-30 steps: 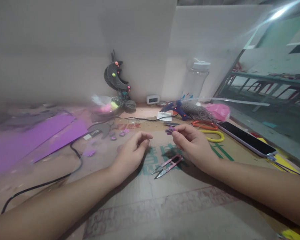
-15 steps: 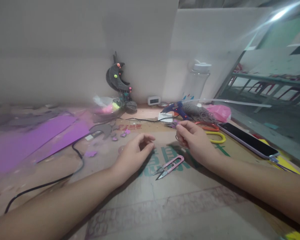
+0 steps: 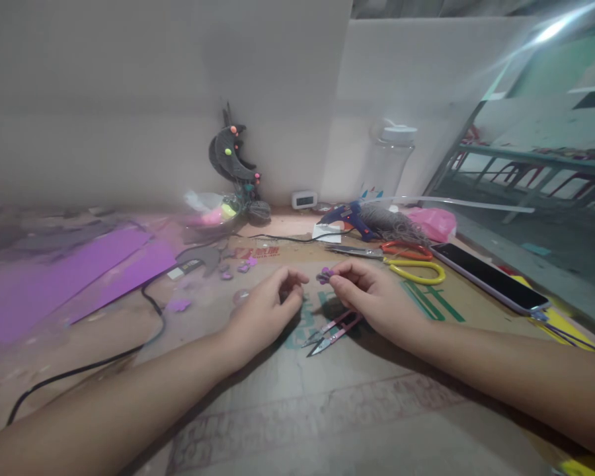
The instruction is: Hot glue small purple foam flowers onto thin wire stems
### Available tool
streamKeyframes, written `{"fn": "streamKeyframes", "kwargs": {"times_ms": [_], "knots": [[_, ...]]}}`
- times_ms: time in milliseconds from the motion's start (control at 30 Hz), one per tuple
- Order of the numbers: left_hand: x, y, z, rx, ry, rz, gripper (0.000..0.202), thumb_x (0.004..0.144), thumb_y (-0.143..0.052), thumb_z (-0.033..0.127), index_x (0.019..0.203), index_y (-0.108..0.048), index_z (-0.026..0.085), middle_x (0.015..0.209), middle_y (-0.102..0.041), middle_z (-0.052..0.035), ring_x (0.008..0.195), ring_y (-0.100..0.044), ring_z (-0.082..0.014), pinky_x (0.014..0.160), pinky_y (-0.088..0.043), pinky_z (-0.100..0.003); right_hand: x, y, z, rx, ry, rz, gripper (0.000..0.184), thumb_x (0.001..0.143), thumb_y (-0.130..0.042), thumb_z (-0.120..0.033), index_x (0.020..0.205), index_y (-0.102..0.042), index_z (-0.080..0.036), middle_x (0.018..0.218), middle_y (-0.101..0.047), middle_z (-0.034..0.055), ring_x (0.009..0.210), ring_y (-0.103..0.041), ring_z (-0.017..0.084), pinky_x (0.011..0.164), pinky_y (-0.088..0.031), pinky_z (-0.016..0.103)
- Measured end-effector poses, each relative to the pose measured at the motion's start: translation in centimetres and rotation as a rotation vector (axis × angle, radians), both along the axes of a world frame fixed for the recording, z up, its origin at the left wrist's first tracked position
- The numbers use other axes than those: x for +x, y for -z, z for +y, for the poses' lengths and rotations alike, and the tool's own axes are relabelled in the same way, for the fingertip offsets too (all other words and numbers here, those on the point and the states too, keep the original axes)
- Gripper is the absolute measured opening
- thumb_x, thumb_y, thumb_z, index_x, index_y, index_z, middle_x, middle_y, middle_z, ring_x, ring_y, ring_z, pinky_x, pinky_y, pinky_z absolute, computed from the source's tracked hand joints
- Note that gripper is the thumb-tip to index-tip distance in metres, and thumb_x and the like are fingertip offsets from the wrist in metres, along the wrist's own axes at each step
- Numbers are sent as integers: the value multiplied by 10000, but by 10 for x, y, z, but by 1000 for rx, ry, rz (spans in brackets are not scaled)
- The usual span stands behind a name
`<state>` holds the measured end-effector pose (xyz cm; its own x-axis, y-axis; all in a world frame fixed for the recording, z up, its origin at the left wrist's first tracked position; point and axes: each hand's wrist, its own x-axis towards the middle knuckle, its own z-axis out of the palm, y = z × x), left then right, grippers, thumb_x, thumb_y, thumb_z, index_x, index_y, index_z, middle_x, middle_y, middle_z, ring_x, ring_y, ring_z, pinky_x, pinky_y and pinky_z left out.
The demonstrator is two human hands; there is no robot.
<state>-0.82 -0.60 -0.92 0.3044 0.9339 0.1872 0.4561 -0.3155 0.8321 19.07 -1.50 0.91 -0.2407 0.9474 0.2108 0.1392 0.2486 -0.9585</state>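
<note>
My right hand (image 3: 371,291) pinches a small purple flower-shaped piece (image 3: 324,275) between thumb and fingertips, held up above the cardboard. Just left of it, my left hand (image 3: 270,297) has loosely curved fingers with a gap between thumb and forefinger, and nothing shows in it. Pink thread snips (image 3: 334,334) lie under and in front of my right hand, their handle end partly hidden by it. Behind that hand rest yellow-handled scissors (image 3: 416,272) and orange-handled scissors (image 3: 406,250).
Purple sheets (image 3: 114,264) and cut flower pieces (image 3: 180,305) lie on the left, near a black cord (image 3: 163,317). At the back stand a dark crescent ornament (image 3: 231,155), a small clock (image 3: 304,199), a glue gun (image 3: 350,217) and a bottle (image 3: 387,158). A phone (image 3: 490,277) lies right.
My right hand has moved left and slightly down, bringing the purple piece closer to my left hand. It now covers part of the snips, and the scissors are more exposed.
</note>
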Motion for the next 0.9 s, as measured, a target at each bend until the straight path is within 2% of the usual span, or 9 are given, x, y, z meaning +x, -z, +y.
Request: {"fn": "streamKeyframes", "kwargs": {"times_ms": [100, 233, 467, 567, 700, 800, 900], "knots": [[0, -1, 0, 18, -15, 53, 216, 948, -436, 323, 1082, -577, 230, 873, -624, 16, 723, -559, -147, 672, -413, -279, 0, 0, 0, -11, -18, -5, 267, 839, -647, -445, 861, -588, -185, 678, -533, -44, 527, -430, 77, 480, -360, 219], [-2, 0, 1, 50, -17, 46, 217, 964, -402, 310, 1088, -563, 235, 838, -596, 18, 766, -559, -160, 717, -413, -290, -1, -2, -2, -22, -22, -24, 285, 838, -650, -461, 845, -588, -183, 667, -521, -47, 526, -412, 77, 481, -345, 223], [-3, 6, 3, 42, -40, -28, 252, 955, -448, 375, 1077, -612, 226, 771, -607, 11, 704, -561, -160, 674, -429, -275, -2, -2, 0, -23, -44, -17, 309, 831, -654, -482, 846, -578, -184, 676, -524, -47, 524, -414, 76, 484, -348, 224], [-2, 5, 2, 23, -8, -63, 258, 946, -473, 376, 1078, -624, 214, 834, -650, -8, 751, -597, -167, 706, -459, -281, -2, -2, 0, -24, -41, -18, 293, 832, -649, -468, 848, -581, -183, 681, -527, -45, 532, -425, 79, 490, -353, 224], [0, -2, -1, 17, 76, -43, 201, 924, -520, 317, 1044, -641, 210, 984, -700, -31, 894, -637, -187, 832, -476, -309, -2, -2, 1, -30, -41, -22, 264, 830, -645, -442, 851, -583, -186, 668, -527, -44, 536, -432, 85, 492, -353, 223], [2, -8, -2, 26, 110, -19, 179, 901, -551, 298, 987, -674, 200, 959, -727, -34, 886, -654, -198, 860, -482, -324, -3, 0, 2, -39, -47, -49, 249, 831, -633, -432, 855, -580, -190, 663, -523, -44, 536, -430, 87, 486, -348, 218], [3, -9, -1, 45, 78, -16, 187, 883, -578, 316, 968, -695, 197, 962, -736, -35, 900, -659, -209, 874, -487, -331, -4, 1, 3, -77, -56, -77, 265, 827, -622, -457, 856, -575, -198, 671, -526, -41, 528, -431, 90, 468, -343, 216]]}}
